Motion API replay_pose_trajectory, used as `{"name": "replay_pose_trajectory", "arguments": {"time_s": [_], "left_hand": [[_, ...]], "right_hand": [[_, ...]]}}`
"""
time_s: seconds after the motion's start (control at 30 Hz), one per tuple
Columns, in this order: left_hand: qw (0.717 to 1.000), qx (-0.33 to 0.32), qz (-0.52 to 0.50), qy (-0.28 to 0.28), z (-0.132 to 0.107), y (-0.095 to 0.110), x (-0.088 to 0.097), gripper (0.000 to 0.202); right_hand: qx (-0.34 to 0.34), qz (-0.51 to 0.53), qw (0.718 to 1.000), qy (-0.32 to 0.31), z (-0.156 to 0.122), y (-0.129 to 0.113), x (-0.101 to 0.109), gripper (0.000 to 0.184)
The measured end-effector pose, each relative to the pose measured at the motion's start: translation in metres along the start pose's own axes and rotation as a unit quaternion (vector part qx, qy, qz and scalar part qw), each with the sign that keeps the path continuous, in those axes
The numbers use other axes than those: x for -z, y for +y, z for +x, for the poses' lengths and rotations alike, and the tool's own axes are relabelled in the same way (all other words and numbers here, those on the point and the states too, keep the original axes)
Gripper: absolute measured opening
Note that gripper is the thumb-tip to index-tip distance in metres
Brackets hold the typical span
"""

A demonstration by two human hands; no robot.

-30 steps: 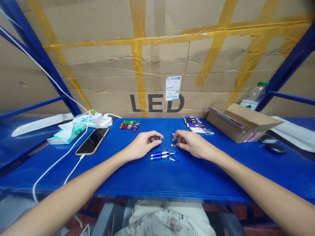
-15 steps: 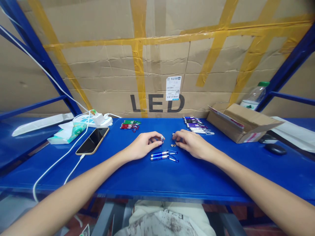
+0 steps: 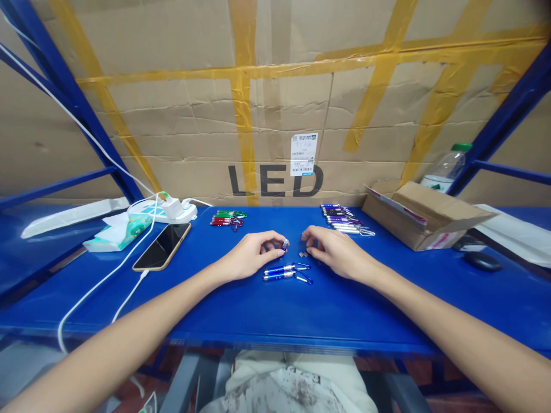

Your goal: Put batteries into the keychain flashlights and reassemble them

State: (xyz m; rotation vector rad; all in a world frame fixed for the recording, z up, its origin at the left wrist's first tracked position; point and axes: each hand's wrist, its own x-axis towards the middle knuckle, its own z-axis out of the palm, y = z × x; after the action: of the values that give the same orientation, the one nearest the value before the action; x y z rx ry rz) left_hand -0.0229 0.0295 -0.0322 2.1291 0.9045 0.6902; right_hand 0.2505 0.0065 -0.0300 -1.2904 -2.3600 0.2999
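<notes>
My left hand (image 3: 252,252) is closed in a pinch on a small blue and silver flashlight part (image 3: 284,245), held upright between thumb and fingertips. Across a narrow gap, my right hand (image 3: 333,248) hovers low with its fingers curled inward. A dark blue bit seems to show at its fingertips, but what it holds is hidden. Just below those fingertips lie a few button cells (image 3: 302,254) on the blue table. Nearer to me, two blue mini flashlights (image 3: 279,273) with carabiner clips rest side by side.
Green and red flashlights (image 3: 226,217) lie at the back left; several purple, black and silver ones (image 3: 340,219) at the back right. A phone (image 3: 162,246), power strip (image 3: 174,211) and tissue pack (image 3: 120,232) are left. An open carton (image 3: 424,215) and black mouse (image 3: 482,261) are right.
The part in my left hand has turned slightly, showing more of its blue side. My right fingertips have shifted a little, and less of the dark piece by them shows.
</notes>
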Motion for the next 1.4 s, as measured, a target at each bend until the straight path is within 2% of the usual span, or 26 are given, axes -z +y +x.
{"name": "replay_pose_trajectory", "arguments": {"time_s": [0.23, 0.4, 0.53, 0.87, 1.4], "left_hand": [[0.999, -0.025, 0.042, 0.007, -0.002, 0.005, 0.0, 0.031], [0.998, -0.047, 0.04, 0.007, -0.004, 0.008, 0.0, 0.026], [0.999, -0.048, 0.024, 0.001, -0.004, 0.009, -0.002, 0.025], [0.998, -0.059, 0.011, -0.005, -0.004, 0.009, -0.005, 0.023], [0.998, -0.069, 0.0, 0.0, -0.004, 0.012, -0.006, 0.02]], "right_hand": [[0.038, 0.114, 0.99, 0.075, -0.002, -0.022, 0.008, 0.022], [0.063, 0.155, 0.983, 0.079, -0.004, -0.027, 0.007, 0.024], [0.078, 0.159, 0.982, 0.07, -0.005, -0.03, 0.006, 0.022], [0.129, 0.136, 0.977, 0.1, -0.006, -0.029, 0.0, 0.02], [0.122, 0.137, 0.979, 0.089, -0.006, -0.032, 0.0, 0.019]]}}
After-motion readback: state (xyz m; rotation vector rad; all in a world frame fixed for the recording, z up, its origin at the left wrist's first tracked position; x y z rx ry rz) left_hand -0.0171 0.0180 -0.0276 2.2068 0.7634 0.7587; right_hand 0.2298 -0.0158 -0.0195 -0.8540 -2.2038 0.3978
